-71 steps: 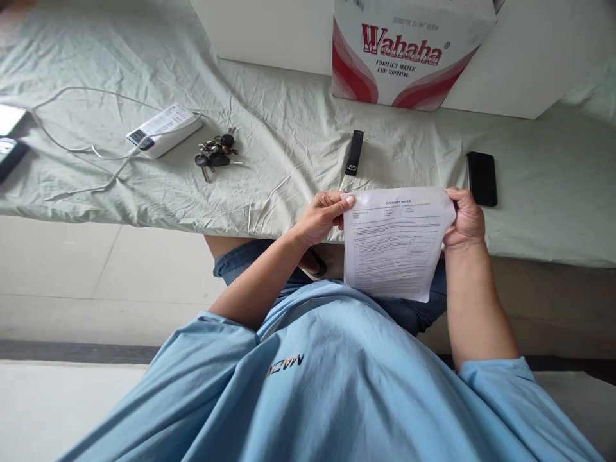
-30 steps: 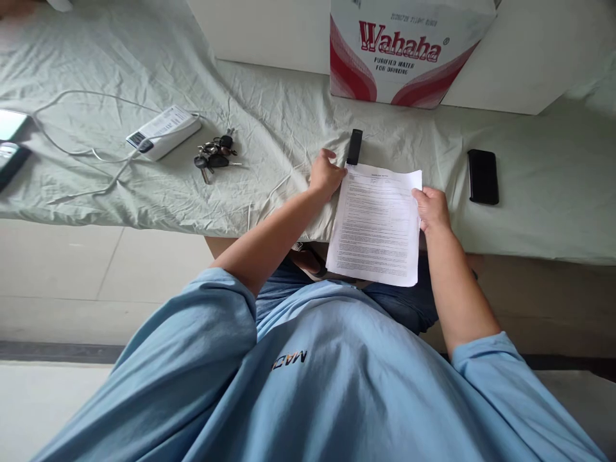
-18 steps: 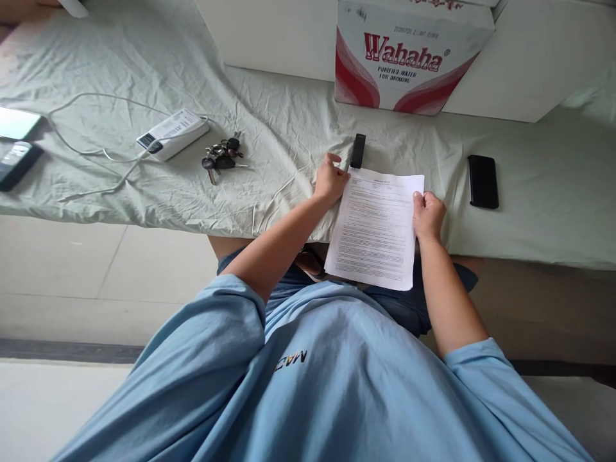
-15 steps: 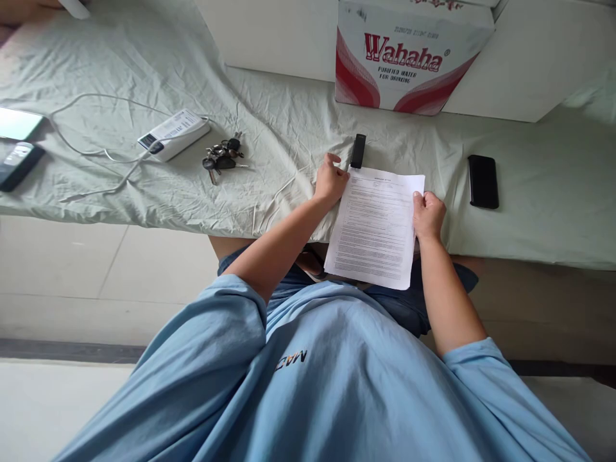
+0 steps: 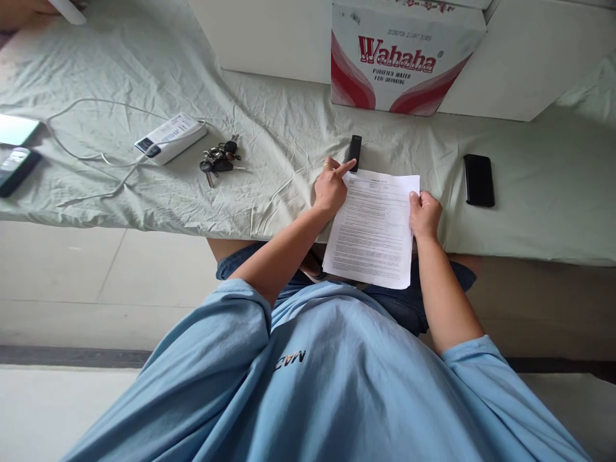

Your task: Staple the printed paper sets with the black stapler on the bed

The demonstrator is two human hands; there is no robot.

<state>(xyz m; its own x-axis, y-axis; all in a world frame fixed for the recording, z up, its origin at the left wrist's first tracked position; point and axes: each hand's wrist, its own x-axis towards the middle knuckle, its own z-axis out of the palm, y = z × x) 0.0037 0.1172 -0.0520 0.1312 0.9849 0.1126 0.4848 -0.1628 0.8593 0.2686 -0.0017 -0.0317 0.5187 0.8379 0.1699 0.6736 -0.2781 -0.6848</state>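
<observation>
A printed sheet of paper (image 5: 373,228) lies on the edge of a bed covered with a pale green sheet (image 5: 269,128), its lower part hanging over my lap. My right hand (image 5: 424,213) grips the paper's right edge. My left hand (image 5: 331,185) rests at the paper's top left corner, index finger stretched toward a small black stapler-like object (image 5: 354,153) just beyond it, the fingertip close to it. Whether the finger touches it is unclear.
A black phone (image 5: 479,180) lies right of the paper. Keys (image 5: 217,160), a white power bank (image 5: 169,136) with a white cable, and two devices (image 5: 14,151) lie at left. A red-and-white Wahaha water carton (image 5: 404,58) stands at the back.
The paper went from being held up in both hands to lying on the bed edge. My left hand let go of it and now points its index finger at the black object.
</observation>
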